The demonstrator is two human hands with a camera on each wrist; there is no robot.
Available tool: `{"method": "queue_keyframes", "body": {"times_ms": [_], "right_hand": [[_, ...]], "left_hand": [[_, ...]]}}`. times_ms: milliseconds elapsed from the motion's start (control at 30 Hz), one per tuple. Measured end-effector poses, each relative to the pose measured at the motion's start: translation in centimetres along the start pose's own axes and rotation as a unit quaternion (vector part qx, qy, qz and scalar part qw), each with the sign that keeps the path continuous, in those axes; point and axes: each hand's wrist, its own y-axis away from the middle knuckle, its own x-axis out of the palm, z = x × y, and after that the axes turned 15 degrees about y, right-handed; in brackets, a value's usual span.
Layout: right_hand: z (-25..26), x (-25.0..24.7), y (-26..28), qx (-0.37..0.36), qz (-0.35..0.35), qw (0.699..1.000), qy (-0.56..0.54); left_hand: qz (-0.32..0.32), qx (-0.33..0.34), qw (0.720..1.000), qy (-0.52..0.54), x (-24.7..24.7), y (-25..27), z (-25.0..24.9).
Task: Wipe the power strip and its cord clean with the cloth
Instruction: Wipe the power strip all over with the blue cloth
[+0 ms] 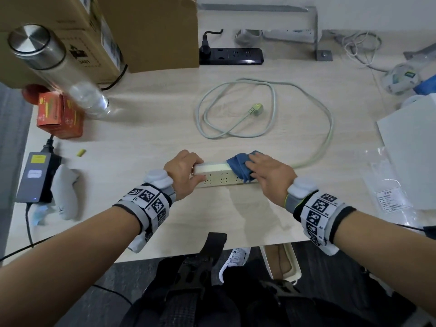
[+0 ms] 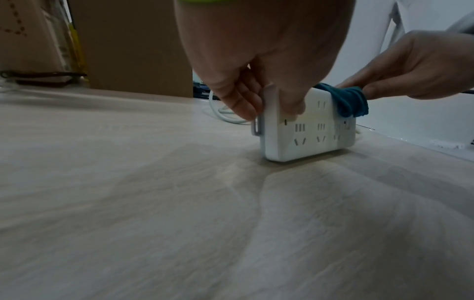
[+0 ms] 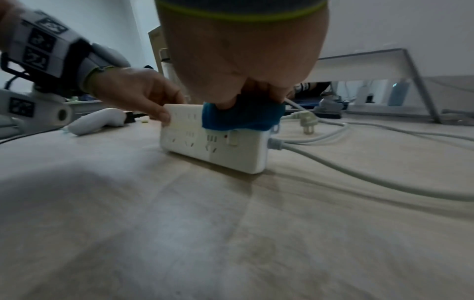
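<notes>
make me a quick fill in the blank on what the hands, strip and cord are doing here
1. The white power strip stands on its long ____ on the desk.
2. The right hand presses a ____ cloth over the strip's top.
3. The ____ hand grips the strip's other end.
4. The cord lies in loops, and its plug is ____.

Missing words: edge; blue; left; unplugged

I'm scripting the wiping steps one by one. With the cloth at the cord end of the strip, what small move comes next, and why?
Probably slide the right hand with the blue cloth along the top edge toward the left hand. The white power strip stands on its long side, steadied at its far end, and the stretch between the hands is uncovered.
</notes>
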Motion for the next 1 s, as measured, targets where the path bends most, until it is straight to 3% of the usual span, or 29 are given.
{"method": "queue_keyframes", "body": {"times_ms": [67,200,300,433,533,633,1000], "right_hand": [[1.5,0.0,-1.1,-0.033,0.019,0.999,-0.03],[5.7,2.1,-2.5,-0.081,-0.02,0.996,-0.026],[7.5,3.5,-2.6,-0.103,0.009,0.994,-0.028],[3.4,2.9,-0.4,-0.119,-0.01,0.991,-0.056],[-1.7,1.9,2.7,-0.097,-0.008,0.993,-0.061],[-3.5,1.6,4.1,-0.071,-0.006,0.997,-0.037],[6.5,3.3,-1.7,-0.088,0.028,0.996,-0.018]], "left_hand": [[0.018,0.003,1.0,-0.003,0.1,0.2,0.1],[0.036,0.02,0.999,0.016,0.6,0.8,0.6],[0.036,0.042,0.998,0.041,0.8,1.1,0.8],[0.029,0.039,0.998,0.044,0.6,1.1,0.7],[0.043,0.011,0.999,0.017,0.4,1.0,0.5],[0.053,0.001,0.999,0.011,0.4,0.9,0.7],[0.051,0.011,0.999,0.007,0.4,0.6,0.4]]}}
